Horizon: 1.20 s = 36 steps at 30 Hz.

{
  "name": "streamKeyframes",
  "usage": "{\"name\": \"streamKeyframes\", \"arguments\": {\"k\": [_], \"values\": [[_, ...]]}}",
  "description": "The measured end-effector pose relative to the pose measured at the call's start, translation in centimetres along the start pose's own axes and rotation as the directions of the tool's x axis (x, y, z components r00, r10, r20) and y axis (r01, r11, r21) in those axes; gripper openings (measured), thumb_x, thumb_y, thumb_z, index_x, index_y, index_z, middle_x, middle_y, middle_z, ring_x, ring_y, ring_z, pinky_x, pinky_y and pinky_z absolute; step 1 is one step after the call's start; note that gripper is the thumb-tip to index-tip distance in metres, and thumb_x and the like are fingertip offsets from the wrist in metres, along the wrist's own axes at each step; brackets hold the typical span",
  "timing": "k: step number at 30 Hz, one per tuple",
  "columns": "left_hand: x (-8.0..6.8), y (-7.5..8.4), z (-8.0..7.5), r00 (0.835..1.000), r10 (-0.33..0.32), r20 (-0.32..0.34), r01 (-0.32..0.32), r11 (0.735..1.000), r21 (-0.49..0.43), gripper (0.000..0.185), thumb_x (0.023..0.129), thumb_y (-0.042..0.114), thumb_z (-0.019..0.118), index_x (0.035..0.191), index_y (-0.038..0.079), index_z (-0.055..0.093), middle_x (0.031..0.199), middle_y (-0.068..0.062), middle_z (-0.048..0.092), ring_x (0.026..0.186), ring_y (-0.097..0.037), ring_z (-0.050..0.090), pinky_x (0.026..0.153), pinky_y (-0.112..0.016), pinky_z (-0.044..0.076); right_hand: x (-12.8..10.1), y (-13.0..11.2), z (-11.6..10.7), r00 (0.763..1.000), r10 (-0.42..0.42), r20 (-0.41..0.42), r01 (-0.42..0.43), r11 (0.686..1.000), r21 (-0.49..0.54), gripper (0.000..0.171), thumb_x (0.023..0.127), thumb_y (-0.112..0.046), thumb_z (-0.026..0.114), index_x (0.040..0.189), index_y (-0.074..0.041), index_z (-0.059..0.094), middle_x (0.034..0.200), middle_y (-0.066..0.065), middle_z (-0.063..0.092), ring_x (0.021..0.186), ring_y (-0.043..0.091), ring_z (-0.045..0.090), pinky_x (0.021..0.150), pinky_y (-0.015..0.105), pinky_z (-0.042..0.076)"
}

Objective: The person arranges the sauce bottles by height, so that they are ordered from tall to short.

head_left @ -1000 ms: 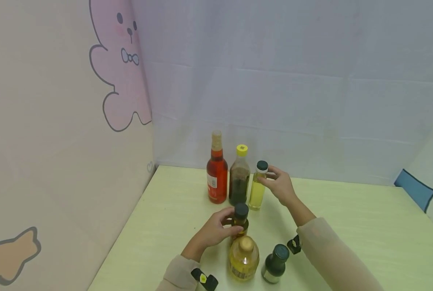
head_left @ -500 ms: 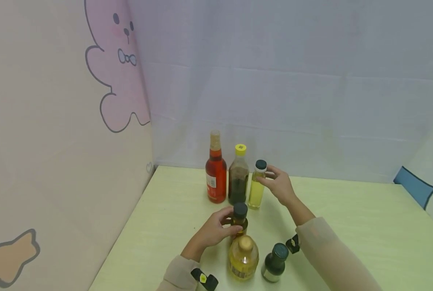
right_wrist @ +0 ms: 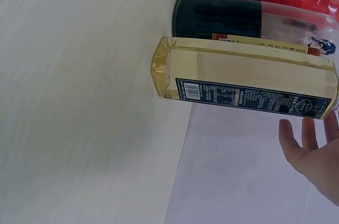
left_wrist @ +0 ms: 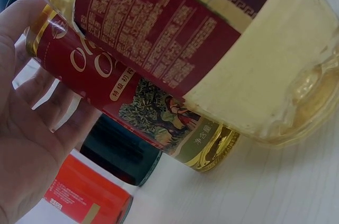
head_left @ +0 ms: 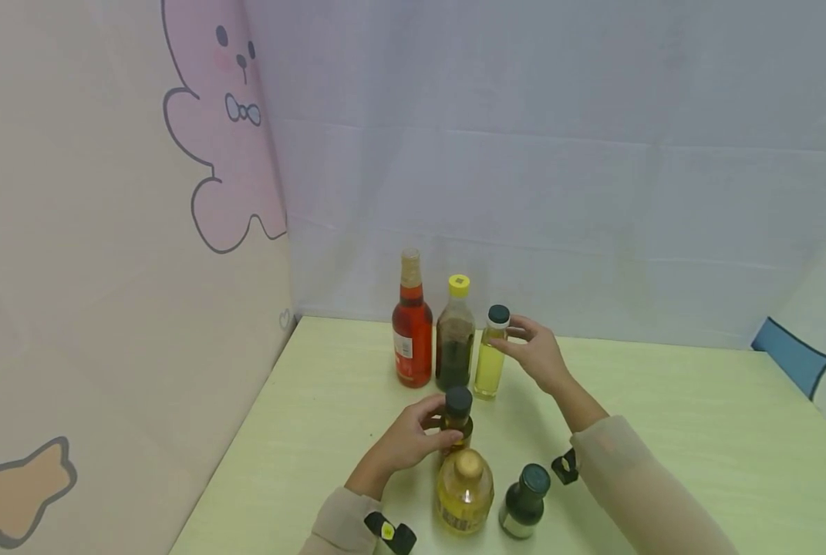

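"While the left hand (head_left: 409, 441) pinches the slim, red-labelled, black-capped bottle (left_wrist: 100, 70) near its neck, what does the right hand (head_left: 537, 359) hold?"

"The neck of the square-sided clear bottle of pale yellow liquid (head_left: 489, 370), thumb and fingers curled round it; how tightly, I can't tell. It stands on the pale table (head_left: 704, 416) just beside the dark, yellow-capped bottle (head_left: 456, 351), the red-labelled one just beyond the squat, gold-capped bottle (head_left: 464, 497)."

"Handling?"

"Stiff, weighty and slick, I'd guess, and breakable if glass; take hold below the shoulder."
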<state>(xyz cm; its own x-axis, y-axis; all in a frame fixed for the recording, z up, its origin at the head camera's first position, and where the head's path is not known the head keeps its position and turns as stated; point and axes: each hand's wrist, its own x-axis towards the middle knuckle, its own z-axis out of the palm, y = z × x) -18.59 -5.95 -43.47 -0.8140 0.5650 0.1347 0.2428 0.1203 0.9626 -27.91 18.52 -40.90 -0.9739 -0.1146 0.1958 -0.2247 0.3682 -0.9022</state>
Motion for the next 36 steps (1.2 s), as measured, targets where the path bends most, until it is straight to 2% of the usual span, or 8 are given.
{"name": "streamKeyframes", "arguments": {"k": [8, 17, 23, 34, 36], "values": [[-0.1, 0.1, 0.1, 1.0, 0.002, -0.003, -0.002, 1.0, 0.001, 0.038, 0.086, 0.018, 0.063, 0.122, 0.013, 0.053, 0.111, 0.004, 0.056, 0.104, -0.016, 0.052, 0.091, -0.042, 0.037, -0.8, 0.0, -1.0, 1.0, -0.019, 0.013, 0.018, 1.0, 0.01, 0.06, 0.078, -0.037, 0.07, 0.128, -0.012, 0.048, 0.126, 0.008, 0.048, 0.114, 0.029, 0.045, 0.087, 0.05, 0.04], [-0.2, 0.3, 0.0, 1.0, -0.007, -0.008, 0.007, 1.0, 0.004, 0.037, 0.085, 0.019, 0.064, 0.121, 0.012, 0.054, 0.111, 0.004, 0.057, 0.104, -0.016, 0.052, 0.091, -0.042, 0.037, -1.9, 0.5, -2.4, 0.998, -0.051, 0.031, 0.051, 0.998, 0.022, 0.055, 0.082, -0.03, 0.067, 0.128, -0.006, 0.047, 0.125, 0.011, 0.048, 0.113, 0.03, 0.045, 0.087, 0.049, 0.04], [-0.1, 0.2, -0.1, 1.0, 0.003, -0.006, -0.003, 1.0, 0.007, 0.037, 0.086, 0.019, 0.064, 0.121, 0.012, 0.054, 0.111, 0.005, 0.056, 0.103, -0.014, 0.052, 0.091, -0.04, 0.038, -2.4, 0.7, -2.7, 0.998, -0.043, 0.046, 0.042, 0.999, 0.034, 0.055, 0.082, -0.031, 0.066, 0.128, -0.007, 0.047, 0.127, 0.012, 0.047, 0.114, 0.031, 0.045, 0.088, 0.049, 0.039], [-0.2, 0.2, 0.0, 1.0, 0.003, -0.001, -0.003, 1.0, -0.003, 0.037, 0.086, 0.017, 0.063, 0.121, 0.012, 0.054, 0.111, 0.003, 0.056, 0.105, -0.023, 0.052, 0.091, -0.043, 0.037, -5.1, 0.4, -3.5, 0.997, -0.062, 0.046, 0.06, 0.997, 0.043, 0.053, 0.082, -0.031, 0.066, 0.127, -0.008, 0.048, 0.123, 0.007, 0.05, 0.113, 0.025, 0.047, 0.087, 0.045, 0.041], [-0.2, 0.2, 0.0, 1.0, 0.007, 0.0, -0.007, 1.0, 0.001, 0.036, 0.086, 0.017, 0.063, 0.12, 0.012, 0.054, 0.111, 0.003, 0.056, 0.105, -0.022, 0.052, 0.09, -0.043, 0.038, -5.6, 0.2, -3.6, 0.997, -0.064, 0.049, 0.062, 0.997, 0.042, 0.052, 0.083, -0.03, 0.066, 0.127, -0.008, 0.048, 0.123, 0.007, 0.051, 0.112, 0.024, 0.047, 0.087, 0.041, 0.042]]}}
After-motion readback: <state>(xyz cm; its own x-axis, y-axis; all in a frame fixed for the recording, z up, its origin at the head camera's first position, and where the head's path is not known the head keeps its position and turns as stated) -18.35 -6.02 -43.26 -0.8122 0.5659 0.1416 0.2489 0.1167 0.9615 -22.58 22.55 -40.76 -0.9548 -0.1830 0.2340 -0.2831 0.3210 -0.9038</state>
